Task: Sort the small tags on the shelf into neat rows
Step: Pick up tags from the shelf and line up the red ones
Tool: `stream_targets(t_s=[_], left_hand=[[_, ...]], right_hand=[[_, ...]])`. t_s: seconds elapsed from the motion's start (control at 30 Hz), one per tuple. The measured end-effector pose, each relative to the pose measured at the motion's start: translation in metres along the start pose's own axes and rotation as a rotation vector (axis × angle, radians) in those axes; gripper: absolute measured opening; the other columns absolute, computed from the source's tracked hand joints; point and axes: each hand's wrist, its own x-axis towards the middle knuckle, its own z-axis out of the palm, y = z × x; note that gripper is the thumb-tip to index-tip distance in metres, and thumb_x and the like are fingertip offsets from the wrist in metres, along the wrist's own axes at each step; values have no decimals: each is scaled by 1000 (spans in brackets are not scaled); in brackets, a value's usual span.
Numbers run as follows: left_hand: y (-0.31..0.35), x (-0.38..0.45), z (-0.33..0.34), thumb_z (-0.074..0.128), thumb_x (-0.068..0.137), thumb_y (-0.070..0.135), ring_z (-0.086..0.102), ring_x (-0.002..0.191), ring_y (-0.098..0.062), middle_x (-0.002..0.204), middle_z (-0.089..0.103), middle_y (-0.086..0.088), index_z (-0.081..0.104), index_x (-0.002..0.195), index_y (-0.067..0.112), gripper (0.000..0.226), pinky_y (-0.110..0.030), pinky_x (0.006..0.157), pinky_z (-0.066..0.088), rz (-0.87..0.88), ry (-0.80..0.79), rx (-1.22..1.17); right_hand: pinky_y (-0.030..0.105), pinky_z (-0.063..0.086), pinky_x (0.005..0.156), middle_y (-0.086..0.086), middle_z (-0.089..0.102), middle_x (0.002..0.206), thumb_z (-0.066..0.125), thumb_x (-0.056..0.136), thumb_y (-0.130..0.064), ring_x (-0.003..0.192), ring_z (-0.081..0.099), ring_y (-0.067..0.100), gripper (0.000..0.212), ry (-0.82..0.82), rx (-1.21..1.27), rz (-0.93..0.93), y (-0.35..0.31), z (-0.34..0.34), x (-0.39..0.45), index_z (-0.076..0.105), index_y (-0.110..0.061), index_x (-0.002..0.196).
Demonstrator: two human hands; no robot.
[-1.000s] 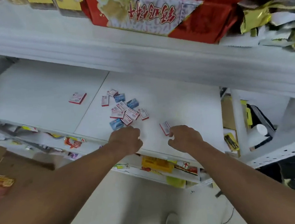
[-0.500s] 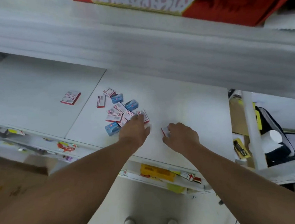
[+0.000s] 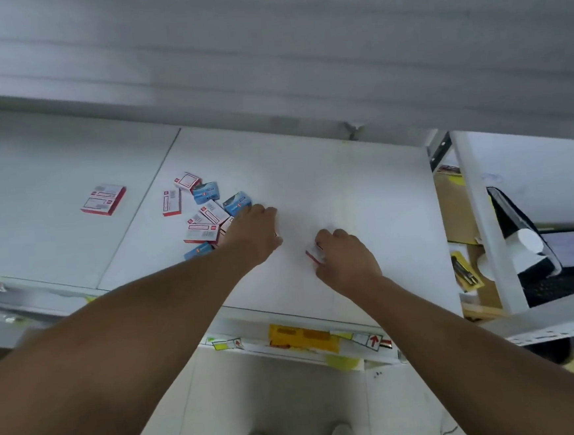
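Note:
A loose pile of small red-and-white and blue tags [image 3: 206,216] lies on the white shelf [image 3: 362,190]. One larger red-and-white tag [image 3: 104,199] lies apart to the left. My left hand [image 3: 254,235] covers the pile's right edge, fingers curled down over a tag there; that tag is mostly hidden under the hand. My right hand [image 3: 346,262] sits to the right of the pile and holds a single red-and-white tag [image 3: 315,253] on its edge against the shelf.
The shelf above [image 3: 266,64] overhangs the back of the work area. A white upright post [image 3: 485,222] bounds the shelf on the right, with a laptop [image 3: 571,263] and a white roll [image 3: 530,244] beyond it. Price labels [image 3: 305,341] line the front edge.
My left hand has moved forward from the shelf's front edge onto the right side of the pile. My right hand stays on its tag. The camera has tilted down.

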Motion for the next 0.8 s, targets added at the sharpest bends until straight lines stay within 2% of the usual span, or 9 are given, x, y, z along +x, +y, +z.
stream_targets(t_s=[0.13, 0.27, 0.43, 0.5, 0.6, 0.67, 0.8], left_hand=[[6, -9, -1, 67, 97, 45, 47, 134, -33, 143, 53, -10, 47, 150, 17, 63, -46, 111, 44, 32, -3, 23], [12, -25, -16, 71, 95, 50, 48, 137, -31, 145, 53, -7, 45, 154, 18, 72, -46, 112, 45, 29, 19, 13], [10, -57, -45, 71, 93, 52, 50, 138, -29, 150, 52, -7, 47, 155, 20, 74, -48, 109, 50, -9, 55, 8], [10, -75, -55, 73, 90, 51, 51, 137, -29, 151, 51, -7, 51, 151, 20, 72, -47, 107, 52, -43, 82, -35], [10, -103, -67, 75, 89, 51, 56, 128, -30, 142, 53, -7, 52, 147, 21, 69, -46, 101, 56, -133, 110, -107], [9, -123, -71, 74, 88, 52, 55, 127, -28, 139, 54, -5, 56, 144, 23, 65, -46, 99, 57, -192, 114, -133], [3, -167, -73, 75, 89, 52, 50, 131, -26, 144, 52, -4, 48, 152, 25, 73, -44, 99, 55, -286, 90, -154]], right_hand=[[41, 55, 86, 12, 51, 124, 66, 94, -24, 110, 59, 33, 41, -42, 1, 30, 2, -6, 0, 55, -10, 131], [39, 55, 82, 8, 46, 121, 68, 90, -23, 102, 61, 33, 39, -91, 11, 56, -1, -33, -5, 57, -13, 126], [42, 57, 82, 6, 49, 116, 73, 84, -26, 99, 63, 33, 42, -65, 16, 12, -14, -70, -19, 54, -16, 121], [38, 54, 79, 6, 54, 113, 72, 84, -24, 100, 64, 32, 41, -41, 31, -33, -19, -80, -24, 55, -16, 120], [33, 46, 75, 6, 59, 111, 73, 84, -27, 102, 63, 30, 42, -36, 34, -94, -28, -93, -30, 55, -18, 121], [33, 46, 75, 6, 61, 112, 74, 83, -28, 103, 63, 30, 42, -49, 27, -145, -36, -96, -32, 56, -19, 120], [31, 46, 72, 4, 64, 116, 74, 84, -30, 103, 64, 26, 45, -106, -17, -225, -59, -95, -40, 57, -23, 125]])
